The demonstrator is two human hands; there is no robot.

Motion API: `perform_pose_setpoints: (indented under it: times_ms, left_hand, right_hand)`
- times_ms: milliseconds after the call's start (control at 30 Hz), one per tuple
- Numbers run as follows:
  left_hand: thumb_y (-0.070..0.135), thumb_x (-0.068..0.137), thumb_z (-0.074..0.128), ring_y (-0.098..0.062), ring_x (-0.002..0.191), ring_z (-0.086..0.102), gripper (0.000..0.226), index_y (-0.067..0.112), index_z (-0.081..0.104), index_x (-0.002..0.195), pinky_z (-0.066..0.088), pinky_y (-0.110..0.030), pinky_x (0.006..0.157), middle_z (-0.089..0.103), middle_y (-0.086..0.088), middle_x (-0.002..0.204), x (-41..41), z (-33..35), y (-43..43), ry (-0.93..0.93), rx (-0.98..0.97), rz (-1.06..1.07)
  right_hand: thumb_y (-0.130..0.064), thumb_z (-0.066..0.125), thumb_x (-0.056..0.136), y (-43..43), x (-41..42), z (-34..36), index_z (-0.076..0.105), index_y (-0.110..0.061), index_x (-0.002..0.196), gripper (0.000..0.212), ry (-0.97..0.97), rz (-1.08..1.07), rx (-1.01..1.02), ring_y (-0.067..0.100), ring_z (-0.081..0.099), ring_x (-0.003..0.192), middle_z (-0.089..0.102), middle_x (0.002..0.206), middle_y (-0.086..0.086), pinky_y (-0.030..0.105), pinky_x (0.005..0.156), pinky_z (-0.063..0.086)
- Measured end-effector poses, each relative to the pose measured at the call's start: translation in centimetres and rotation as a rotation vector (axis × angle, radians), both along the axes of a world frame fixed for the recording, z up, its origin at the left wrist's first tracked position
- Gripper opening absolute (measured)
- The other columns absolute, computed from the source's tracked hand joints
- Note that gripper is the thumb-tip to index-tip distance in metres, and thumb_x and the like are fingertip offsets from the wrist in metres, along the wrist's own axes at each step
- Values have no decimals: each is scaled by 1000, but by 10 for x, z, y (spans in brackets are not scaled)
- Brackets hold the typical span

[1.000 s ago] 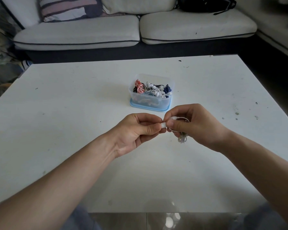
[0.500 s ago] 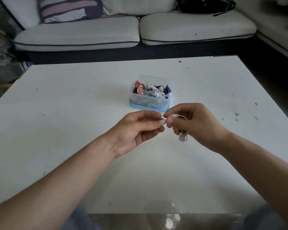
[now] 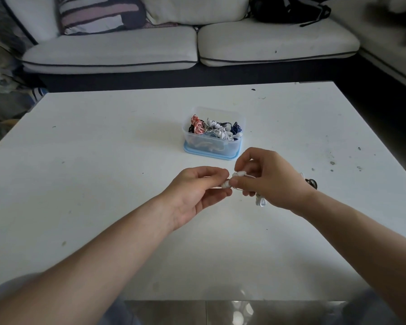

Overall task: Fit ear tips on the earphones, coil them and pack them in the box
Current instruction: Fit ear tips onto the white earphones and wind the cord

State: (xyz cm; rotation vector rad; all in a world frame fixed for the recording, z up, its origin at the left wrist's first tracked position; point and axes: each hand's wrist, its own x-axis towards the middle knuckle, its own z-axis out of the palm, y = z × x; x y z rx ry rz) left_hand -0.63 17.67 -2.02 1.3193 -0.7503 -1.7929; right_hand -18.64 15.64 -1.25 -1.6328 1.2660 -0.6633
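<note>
Both hands sit a touch lower and nearer to me than half a second ago, and the right wrist has dropped enough to uncover a small dark item (image 3: pixel 312 183) on the table (image 3: pixel 103 160) just behind it; too small to tell what it is. Box hasn't moved.

Left hand (image 3: pixel 197 193): fingers curled, thumb and forefinger pinching one white earbud (image 3: pixel 226 184) at its left end. Right hand (image 3: pixel 272 181): thumb tip pressed on the same earbud from the right, other fingers curled round the white earphones (image 3: pixel 260 202), whose bunched cable hangs out below the palm. Second earbud (image 3: pixel 238 174) pokes out just above the first, at the right fingertips. I can't tell if a tip is seated on either one.

Hands are held above the table, near the box (image 3: pixel 234 146) but not touching it. It is clear plastic, open, standing on a blue lid (image 3: pixel 209 155), and packed with coiled earphone sets (image 3: pixel 211 129) in pink, white, black and navy.

Beyond the table: pale sofa (image 3: pixel 113 50), striped cushion (image 3: pixel 99 12), black bag (image 3: pixel 288 8).
</note>
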Motion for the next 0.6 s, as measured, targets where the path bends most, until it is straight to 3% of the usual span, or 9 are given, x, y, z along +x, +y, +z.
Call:
perform_pose_setpoints:
  times_ms: [133, 267, 433, 600]
  left_hand:
    - [13, 89, 68, -15, 70, 70, 9, 6, 73, 91, 57, -20, 66, 72, -9, 81, -3, -2, 1, -51, -16, -24]
    - [11, 90, 66, -12, 68, 69, 8, 9, 73, 86, 57, -19, 66, 70, -5, 73, -3, 0, 4, -33, -32, -28]
    - [16, 87, 70, -13, 67, 68, 9, 11, 72, 95, 56, -20, 63, 70, -3, 74, 0, 5, 3, -61, -53, 1]
    - [14, 82, 76, -15, 64, 68, 12, 14, 72, 93, 54, -21, 61, 69, -6, 77, 2, 13, -6, -144, -96, 30]
  right_hand:
    - [-16, 84, 77, -2, 2, 1, 62, -18, 80, 23, 76, 73, -23, 13, 63, 55, 70, 64, 4, 51, 54, 54]
    - [-18, 87, 74, -5, 3, 4, 66, -18, 81, 22, 88, 73, -41, 12, 58, 51, 66, 57, -2, 25, 43, 42]
    - [-15, 88, 72, -6, 5, 4, 65, -14, 83, 25, -59, 32, 20, 18, 57, 52, 66, 64, 12, 32, 51, 47]
    - [-13, 86, 73, -10, 10, 1, 57, -4, 93, 37, -197, 17, 193, 20, 56, 55, 67, 67, 10, 28, 54, 47]
